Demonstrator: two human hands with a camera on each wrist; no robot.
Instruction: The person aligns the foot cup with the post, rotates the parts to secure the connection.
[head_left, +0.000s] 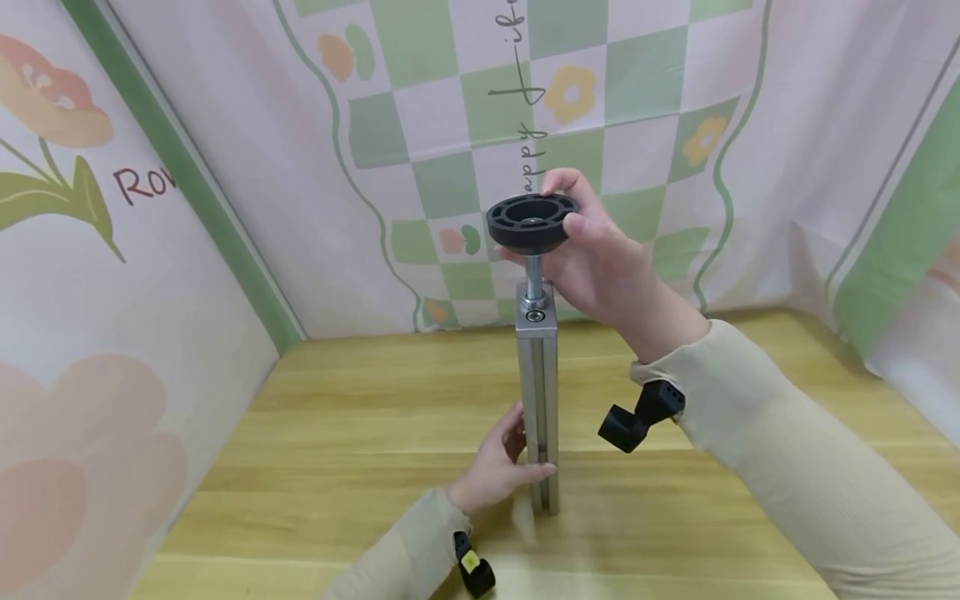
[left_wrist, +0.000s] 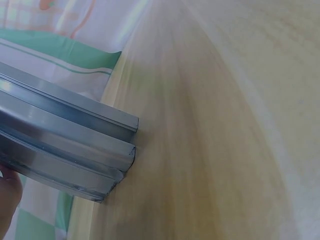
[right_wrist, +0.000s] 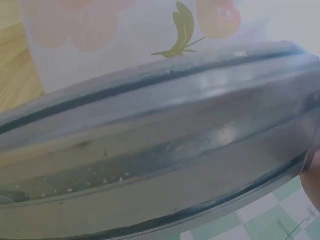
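An aluminium profile (head_left: 538, 400) stands upright on the wooden table, grooves running down its sides. A threaded bolt with a nut rises from its top end plate (head_left: 536, 318) and carries a round black leveling foot (head_left: 528, 242), ribbed side up. My right hand (head_left: 600, 258) grips the foot's rim, thumb on the near side and fingers behind it. Low on the profile, my left hand (head_left: 495, 467) holds it between thumb and fingers. The profile's lower end (left_wrist: 117, 160) meets the table in the left wrist view. Grooved metal (right_wrist: 165, 145) fills much of the right wrist view.
The wooden table (head_left: 360, 417) spreads around the profile. A patterned curtain (head_left: 420, 125) hangs behind it, and a printed flower panel (head_left: 90, 292) borders the left side. Black camera mounts sit on both wrists, the right one (head_left: 641, 417) sticking out beside the sleeve.
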